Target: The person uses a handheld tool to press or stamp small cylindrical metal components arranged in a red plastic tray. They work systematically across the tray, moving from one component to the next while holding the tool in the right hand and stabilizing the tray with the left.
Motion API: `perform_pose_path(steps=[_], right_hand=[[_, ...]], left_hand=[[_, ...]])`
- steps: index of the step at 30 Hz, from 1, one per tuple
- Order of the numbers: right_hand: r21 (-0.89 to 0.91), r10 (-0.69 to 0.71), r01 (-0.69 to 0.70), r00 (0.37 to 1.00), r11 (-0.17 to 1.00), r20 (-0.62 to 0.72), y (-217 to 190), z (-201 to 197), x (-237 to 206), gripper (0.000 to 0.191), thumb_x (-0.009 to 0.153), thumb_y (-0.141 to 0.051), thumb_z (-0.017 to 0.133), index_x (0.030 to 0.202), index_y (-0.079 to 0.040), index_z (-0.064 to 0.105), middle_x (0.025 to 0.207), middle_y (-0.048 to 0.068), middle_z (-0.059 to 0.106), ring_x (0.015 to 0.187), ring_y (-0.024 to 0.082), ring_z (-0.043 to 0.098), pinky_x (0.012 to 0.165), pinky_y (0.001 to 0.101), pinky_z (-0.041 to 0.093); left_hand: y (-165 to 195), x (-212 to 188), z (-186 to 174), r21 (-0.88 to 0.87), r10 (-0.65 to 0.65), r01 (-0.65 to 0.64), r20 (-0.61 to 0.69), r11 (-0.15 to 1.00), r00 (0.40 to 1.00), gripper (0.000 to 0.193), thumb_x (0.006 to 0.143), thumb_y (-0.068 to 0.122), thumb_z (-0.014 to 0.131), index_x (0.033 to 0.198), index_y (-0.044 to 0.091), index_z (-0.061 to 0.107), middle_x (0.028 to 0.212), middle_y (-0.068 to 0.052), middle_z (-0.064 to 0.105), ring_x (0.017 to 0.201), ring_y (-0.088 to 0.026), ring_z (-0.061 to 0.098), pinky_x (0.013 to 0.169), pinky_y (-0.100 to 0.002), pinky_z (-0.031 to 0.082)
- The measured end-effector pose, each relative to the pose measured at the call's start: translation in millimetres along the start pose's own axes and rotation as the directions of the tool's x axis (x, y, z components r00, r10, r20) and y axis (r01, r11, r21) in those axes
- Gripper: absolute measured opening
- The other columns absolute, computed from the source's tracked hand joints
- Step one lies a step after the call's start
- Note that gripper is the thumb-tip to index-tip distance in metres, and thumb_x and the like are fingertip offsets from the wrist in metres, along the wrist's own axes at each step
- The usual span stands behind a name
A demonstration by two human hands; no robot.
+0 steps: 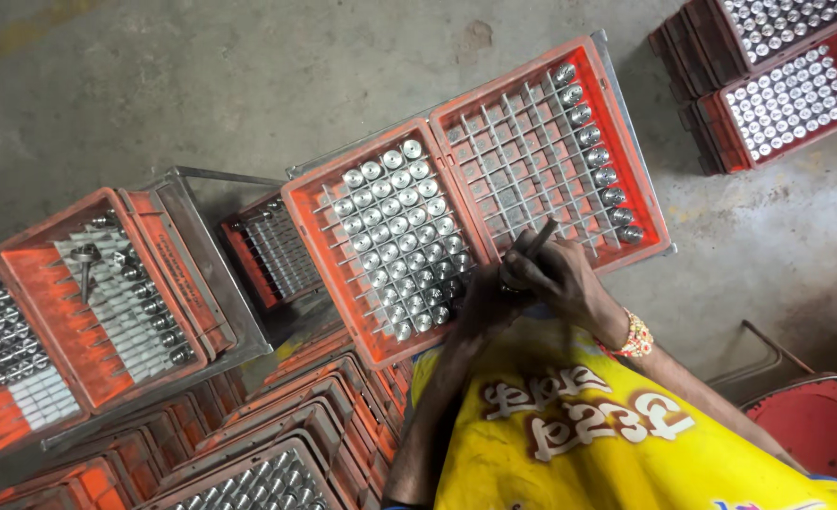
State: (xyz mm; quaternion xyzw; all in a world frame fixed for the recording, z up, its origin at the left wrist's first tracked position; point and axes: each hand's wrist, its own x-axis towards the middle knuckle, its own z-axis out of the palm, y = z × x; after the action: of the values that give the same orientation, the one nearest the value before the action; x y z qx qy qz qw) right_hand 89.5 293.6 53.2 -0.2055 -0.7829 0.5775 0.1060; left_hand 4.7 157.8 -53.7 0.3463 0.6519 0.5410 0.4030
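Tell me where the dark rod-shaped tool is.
Head view, centre-right: the dark rod-shaped tool sits in the right hand, over the near edge of the half-empty orange gridded crate.

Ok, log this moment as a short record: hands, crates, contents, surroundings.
Left hand: closed on a small metal part, over the crates' near edge
Right hand: gripping a dark rod-like tool
Left crate: orange grid, mostly filled with silver cylinders
Right crate: mostly empty cells, one filled column along the far side
Surroundings: stacked orange crates, concrete floor
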Motion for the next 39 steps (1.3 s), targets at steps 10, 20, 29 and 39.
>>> perform_pose_path(steps=[10,20,29,39], right_hand=[[0.138,0.076,-0.085,0.995,0.987,0.069,61,30,-12,0.028,0.106,-0.025,0.052,0.086,-0.005,0.056,0.071,0.002,0.058,0.065,0.009,0.052,0.06,0.0278,0.046],[0.701,0.499,0.262,0.543,0.663,-0.675,121,-77,-26,0.036,0.117,-0.049,0.047,0.1,-0.017,0.053,0.076,-0.002,0.048,0.059,0.012,0.044,0.054,0.0308,0.037],[0.754,0.546,0.132,0.612,0.643,-0.573,157,-109,-55,0.03,0.115,-0.038,0.041,0.098,-0.017,0.055,0.072,-0.003,0.05,0.053,0.01,0.043,0.051,0.0289,0.036],[0.911,0.735,0.136,0.55,0.39,-0.397,176,-71,-110,0.029,0.11,-0.034,0.04,0.093,-0.015,0.056,0.065,-0.004,0.051,0.05,0.01,0.043,0.049,0.0275,0.034]], left_hand=[[-40,-12,-4,-0.337,-0.165,0.197,0.121,0.921,0.979,0.01,0.086,0.002,0.075,0.095,-0.001,0.072,0.09,-0.005,0.072,0.089,-0.009,0.066,0.075,-0.029,0.057],[-23,19,-124,0.207,-0.378,0.632,-0.649,0.747,0.66,0.039,0.092,0.035,0.073,0.097,-0.004,0.07,0.071,-0.014,0.07,0.059,-0.028,0.071,0.057,-0.044,0.059],[-48,65,-236,0.794,0.535,0.214,-0.555,0.568,0.637,0.039,0.076,0.001,0.08,0.113,-0.002,0.069,0.114,-0.023,0.065,0.101,-0.041,0.068,0.085,-0.047,0.058],[-59,99,-29,0.128,-0.072,0.131,-0.387,0.983,0.919,0.018,0.094,0.003,0.064,0.111,0.01,0.066,0.094,-0.004,0.071,0.082,-0.012,0.069,0.069,-0.026,0.056]])
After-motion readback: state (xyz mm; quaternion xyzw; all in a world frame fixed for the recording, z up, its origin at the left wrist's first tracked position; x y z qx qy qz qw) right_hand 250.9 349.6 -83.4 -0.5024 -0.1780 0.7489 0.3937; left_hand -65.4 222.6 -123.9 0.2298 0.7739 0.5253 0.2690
